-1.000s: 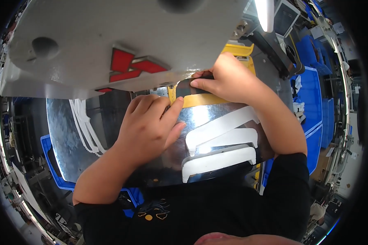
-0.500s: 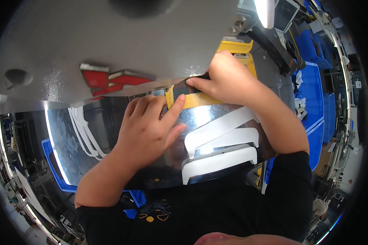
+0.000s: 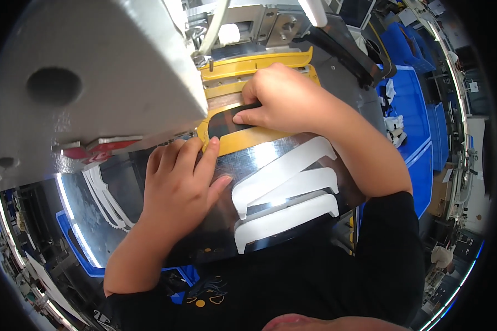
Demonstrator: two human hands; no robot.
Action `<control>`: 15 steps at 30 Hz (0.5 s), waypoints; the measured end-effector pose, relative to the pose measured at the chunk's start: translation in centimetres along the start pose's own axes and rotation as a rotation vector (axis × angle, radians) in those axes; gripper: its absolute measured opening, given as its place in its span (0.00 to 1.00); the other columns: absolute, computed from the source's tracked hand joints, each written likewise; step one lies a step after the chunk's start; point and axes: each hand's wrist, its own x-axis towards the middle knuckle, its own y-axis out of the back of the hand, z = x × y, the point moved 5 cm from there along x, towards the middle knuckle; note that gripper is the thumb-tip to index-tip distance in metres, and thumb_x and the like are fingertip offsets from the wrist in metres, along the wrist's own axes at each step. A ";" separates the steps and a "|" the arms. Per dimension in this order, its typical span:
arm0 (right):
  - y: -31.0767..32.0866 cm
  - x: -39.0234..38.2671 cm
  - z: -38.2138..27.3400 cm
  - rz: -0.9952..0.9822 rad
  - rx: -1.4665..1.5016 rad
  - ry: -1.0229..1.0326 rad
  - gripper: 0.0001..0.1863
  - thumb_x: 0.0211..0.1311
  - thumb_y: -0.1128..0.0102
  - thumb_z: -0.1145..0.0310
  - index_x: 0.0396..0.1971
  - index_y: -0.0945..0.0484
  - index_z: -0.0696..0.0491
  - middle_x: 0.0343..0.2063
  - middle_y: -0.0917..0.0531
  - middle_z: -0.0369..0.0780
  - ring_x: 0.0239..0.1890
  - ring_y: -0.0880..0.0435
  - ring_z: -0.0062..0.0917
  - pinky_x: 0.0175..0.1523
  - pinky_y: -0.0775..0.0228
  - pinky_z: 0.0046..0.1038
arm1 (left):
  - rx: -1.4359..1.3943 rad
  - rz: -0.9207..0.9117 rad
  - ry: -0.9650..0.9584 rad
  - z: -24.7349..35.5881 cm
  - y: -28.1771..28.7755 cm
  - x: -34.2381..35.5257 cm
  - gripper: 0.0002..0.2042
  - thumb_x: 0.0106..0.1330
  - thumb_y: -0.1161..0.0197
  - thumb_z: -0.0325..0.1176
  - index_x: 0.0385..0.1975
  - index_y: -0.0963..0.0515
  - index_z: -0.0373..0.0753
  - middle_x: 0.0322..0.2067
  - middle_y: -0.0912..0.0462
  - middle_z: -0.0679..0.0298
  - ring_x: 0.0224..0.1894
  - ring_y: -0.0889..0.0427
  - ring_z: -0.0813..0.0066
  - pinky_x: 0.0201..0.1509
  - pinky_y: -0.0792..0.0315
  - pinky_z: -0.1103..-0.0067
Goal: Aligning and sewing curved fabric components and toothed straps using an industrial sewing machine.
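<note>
A yellow frame [image 3: 243, 142] lies under the grey machine head, with a dark flat piece [image 3: 222, 123] inside its opening. My right hand [image 3: 284, 102] is over the frame, its thumb on the dark piece and its other fingers curled at the piece's far edge, partly hidden. At the frame's near left corner rests the index fingertip of my left hand [image 3: 179, 179]. That hand's fingers are stretched out and its thumb stands apart, over the shiny metal plate [image 3: 262, 157]. Several white curved strips [image 3: 287, 218] lie on the plate near my body.
The big grey machine head [image 3: 121, 66] overhangs the upper left. Behind the frame stands a yellow bar [image 3: 259, 62]. More white strips [image 3: 102, 196] lie at the left. Blue bins [image 3: 411, 105] holding items stand at the right, and another blue bin [image 3: 72, 237] is at lower left.
The view has shifted, so the machine head covers less and the frame with its dark piece shows more fully. Both hands stay at the frame in much the same pose.
</note>
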 end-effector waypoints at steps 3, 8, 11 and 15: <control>0.7 -0.9 1.2 -0.002 -0.039 0.000 0.18 0.63 0.23 0.56 0.29 0.11 0.58 0.24 0.14 0.50 0.31 0.13 0.46 0.41 0.22 0.42 | -0.022 -0.009 -0.025 0.0 -0.1 0.5 0.26 0.65 0.26 0.46 0.60 0.15 0.38 0.62 0.20 0.58 0.61 0.24 0.57 0.70 0.31 0.58; 2.4 -3.6 4.4 -0.051 -0.047 -0.158 0.20 0.66 0.24 0.55 0.30 0.12 0.60 0.24 0.14 0.50 0.30 0.13 0.44 0.39 0.23 0.41 | -0.061 -0.063 -0.034 -0.3 -0.3 0.7 0.25 0.66 0.27 0.41 0.60 0.16 0.35 0.72 0.22 0.62 0.73 0.28 0.54 0.78 0.38 0.57; 2.7 -5.2 7.2 0.003 -0.003 -0.199 0.19 0.67 0.24 0.56 0.30 0.12 0.60 0.22 0.15 0.48 0.27 0.14 0.36 0.36 0.24 0.37 | -0.019 -0.065 0.014 -0.2 -0.4 0.7 0.23 0.66 0.27 0.43 0.57 0.15 0.38 0.71 0.21 0.63 0.72 0.27 0.54 0.78 0.39 0.55; 2.4 -6.7 9.6 0.028 0.171 -0.341 0.18 0.67 0.23 0.58 0.30 0.12 0.60 0.21 0.15 0.45 0.24 0.17 0.28 0.33 0.26 0.32 | -0.002 -0.072 0.025 0.0 -0.2 0.9 0.23 0.64 0.26 0.42 0.56 0.15 0.37 0.70 0.20 0.63 0.70 0.25 0.55 0.76 0.37 0.57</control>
